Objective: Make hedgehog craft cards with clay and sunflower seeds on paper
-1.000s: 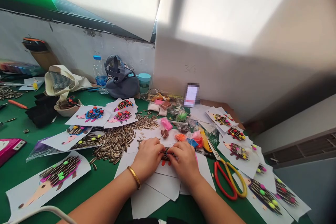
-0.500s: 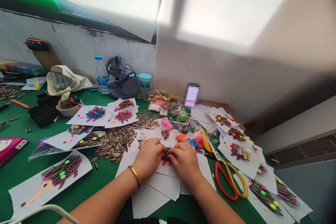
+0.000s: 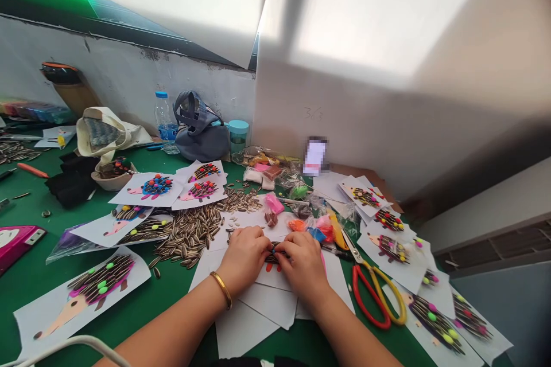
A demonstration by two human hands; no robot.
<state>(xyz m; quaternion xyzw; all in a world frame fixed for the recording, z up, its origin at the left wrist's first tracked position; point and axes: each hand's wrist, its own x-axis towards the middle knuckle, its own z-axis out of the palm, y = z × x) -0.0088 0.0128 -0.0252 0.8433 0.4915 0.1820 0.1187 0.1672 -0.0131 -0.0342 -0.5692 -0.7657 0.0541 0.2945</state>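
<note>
My left hand (image 3: 247, 255), a gold bangle at its wrist, has its fingers drawn together over a paper sheet. Facing it, my right hand (image 3: 303, 264) has thumb and fingers pinched, the fingertips almost meeting the left ones. Both touch a hedgehog picture (image 3: 272, 267) made of striped sunflower seeds with orange feet, mostly hidden by the fingers. A speck of blue shows between the fingertips, too small to name. Beneath lie overlapping white sheets (image 3: 258, 304). A lump of brown clay (image 3: 271, 219) and a pink clay packet (image 3: 273, 203) sit just beyond.
Loose sunflower seeds (image 3: 189, 235) are heaped left of the sheets. Scissors (image 3: 374, 292) with red and yellow handles lie at right, beside finished hedgehog pictures (image 3: 390, 246). Bagged clay (image 3: 297, 192), a blue-grey bag (image 3: 202, 140) and a water bottle (image 3: 166, 126) stand farther back.
Almost nothing differs. Both hands stay in the same place over the hedgehog picture, with only a very slight shift of the right wrist.
</note>
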